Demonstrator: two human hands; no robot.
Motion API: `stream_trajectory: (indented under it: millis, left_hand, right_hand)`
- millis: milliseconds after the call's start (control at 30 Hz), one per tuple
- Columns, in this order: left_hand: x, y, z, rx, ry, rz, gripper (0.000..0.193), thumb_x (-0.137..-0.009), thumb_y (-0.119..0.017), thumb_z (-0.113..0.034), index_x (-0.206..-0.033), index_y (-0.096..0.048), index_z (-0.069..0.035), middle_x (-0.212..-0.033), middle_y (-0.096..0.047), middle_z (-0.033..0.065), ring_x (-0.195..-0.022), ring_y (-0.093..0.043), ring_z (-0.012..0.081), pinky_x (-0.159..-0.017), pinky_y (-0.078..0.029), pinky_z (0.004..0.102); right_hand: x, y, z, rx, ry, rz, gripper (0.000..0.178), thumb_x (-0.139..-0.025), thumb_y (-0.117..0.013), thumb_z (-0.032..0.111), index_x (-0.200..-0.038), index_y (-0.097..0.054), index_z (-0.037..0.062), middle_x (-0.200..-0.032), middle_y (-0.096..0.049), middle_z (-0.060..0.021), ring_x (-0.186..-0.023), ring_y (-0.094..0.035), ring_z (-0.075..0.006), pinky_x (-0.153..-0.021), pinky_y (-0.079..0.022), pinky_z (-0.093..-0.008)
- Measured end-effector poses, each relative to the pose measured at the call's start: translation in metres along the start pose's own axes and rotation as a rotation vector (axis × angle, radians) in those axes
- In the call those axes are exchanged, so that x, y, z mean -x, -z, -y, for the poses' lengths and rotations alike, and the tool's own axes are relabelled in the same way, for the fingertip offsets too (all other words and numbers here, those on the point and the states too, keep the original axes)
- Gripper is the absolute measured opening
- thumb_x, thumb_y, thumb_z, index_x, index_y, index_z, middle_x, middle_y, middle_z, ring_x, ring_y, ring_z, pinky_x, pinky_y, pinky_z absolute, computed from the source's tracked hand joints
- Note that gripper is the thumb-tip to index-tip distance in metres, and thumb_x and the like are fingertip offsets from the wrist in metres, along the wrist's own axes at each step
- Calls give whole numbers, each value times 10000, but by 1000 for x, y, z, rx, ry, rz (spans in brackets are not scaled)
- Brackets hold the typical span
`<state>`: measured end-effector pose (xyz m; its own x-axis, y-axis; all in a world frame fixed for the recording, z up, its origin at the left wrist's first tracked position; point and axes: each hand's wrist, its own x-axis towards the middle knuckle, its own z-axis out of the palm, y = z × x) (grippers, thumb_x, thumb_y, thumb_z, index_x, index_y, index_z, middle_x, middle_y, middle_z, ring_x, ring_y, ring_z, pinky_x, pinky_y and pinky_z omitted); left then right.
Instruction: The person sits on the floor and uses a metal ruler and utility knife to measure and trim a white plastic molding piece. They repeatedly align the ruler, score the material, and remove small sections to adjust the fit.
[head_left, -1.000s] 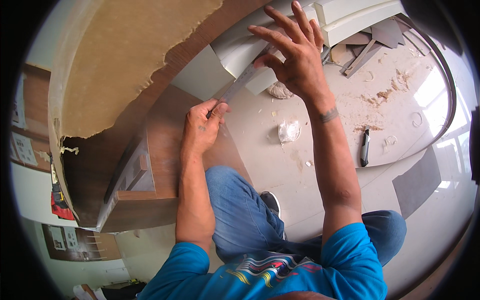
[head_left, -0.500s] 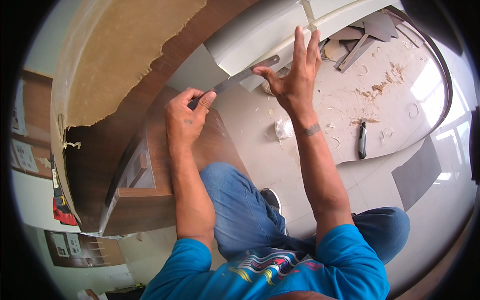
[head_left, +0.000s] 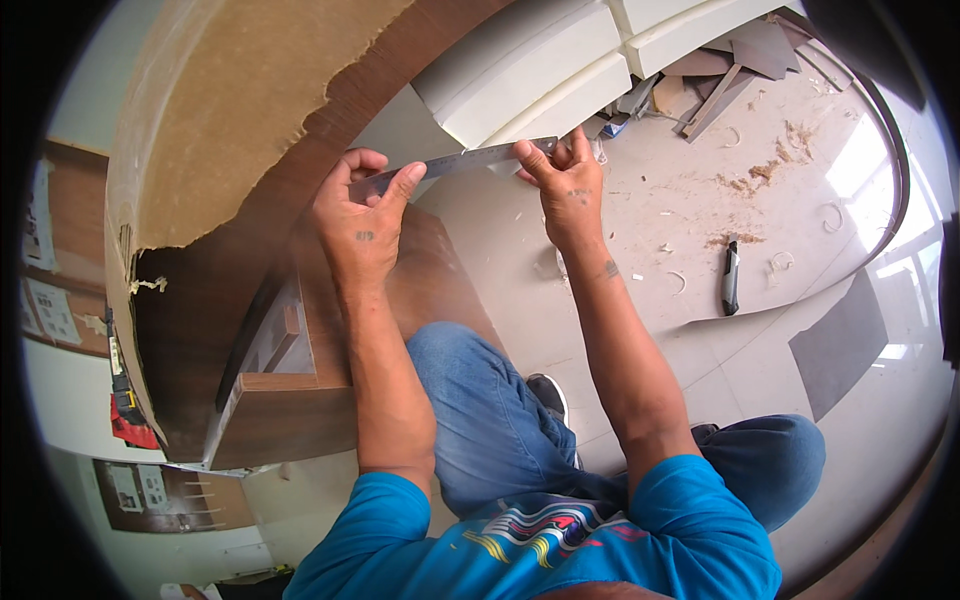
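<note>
A thin steel ruler (head_left: 468, 160) stretches between my two hands, just below the white drawer fronts. Its near-left end sits in my left hand (head_left: 362, 222), between the thumb and the curled fingers. My right hand (head_left: 572, 195) pinches the other end, thumb on the near face and fingers behind it. Below my left hand lies a brown wood-grain panel (head_left: 440, 265), part of a cabinet piece.
White drawer fronts (head_left: 540, 100) stand ahead. On the pale tiled floor lie a utility knife (head_left: 731, 275), a dark edging strip (head_left: 893, 200), wood shavings (head_left: 762, 172), scrap laminate pieces (head_left: 765, 50) and a grey sheet (head_left: 840, 345). Brown cardboard (head_left: 230, 110) covers a panel at left.
My right hand was spread beside the ruler's far end and has closed on it. The ruler has turned closer to level, and my left hand has shifted slightly left.
</note>
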<state>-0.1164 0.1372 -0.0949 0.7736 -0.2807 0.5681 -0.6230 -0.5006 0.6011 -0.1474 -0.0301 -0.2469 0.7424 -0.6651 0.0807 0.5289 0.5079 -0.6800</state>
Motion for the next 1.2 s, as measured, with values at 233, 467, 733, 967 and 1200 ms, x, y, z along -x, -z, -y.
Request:
stream_trajectory:
  millis: [233, 467, 733, 967, 1200]
  left_hand:
    - [17, -14, 23, 539, 237, -111, 412, -906, -881, -156, -1199, -619, -32, -960, -694, 67, -801, -675, 108, -685, -598, 245]
    - [25, -21, 30, 573, 229, 29, 321, -1060, -695, -286, -1209, -613, -14, -1108, -704, 120, -945, -751, 194, -731, -674, 329]
    - [26, -27, 27, 582, 276, 74, 289, -1066, -687, -267, -1173, -622, -7, -1068, -720, 123, -955, -760, 209, -737, -669, 322]
    - [24, -30, 27, 587, 235, 41, 260, -1056, -702, -232, -1150, -627, -2, -1047, -725, 123, -921, -768, 221, -723, -670, 317]
    - [22, -35, 23, 590, 238, 74, 297, -1059, -699, -229, -1170, -631, 37, -1037, -727, 141, -928, -771, 230, -743, -664, 321]
  right_hand:
    - [-9, 1, -5, 118, 19, 39, 487, -969, -818, 263, -1259, -586, -52, -1058, -712, -112, -927, -673, -170, -845, -582, -339]
    - [-3, -3, -12, 104, -18, 39, 417, -1001, -785, 287, -1204, -620, -38, -1037, -709, -84, -922, -660, -167, -842, -571, -345]
    - [-8, 7, -12, -42, -98, 71, 487, -1003, -782, 307, -1307, -591, -22, -1195, -700, -107, -1091, -680, -209, -957, -580, -401]
    - [-5, 10, -25, -110, -76, 100, 623, -962, -827, 342, -1387, -553, -22, -1226, -694, -119, -1125, -680, -221, -1008, -571, -431]
    - [-7, 8, -34, -208, -63, 35, 705, -930, -864, 352, -1401, -516, -40, -1115, -693, -100, -1051, -694, -195, -964, -596, -406]
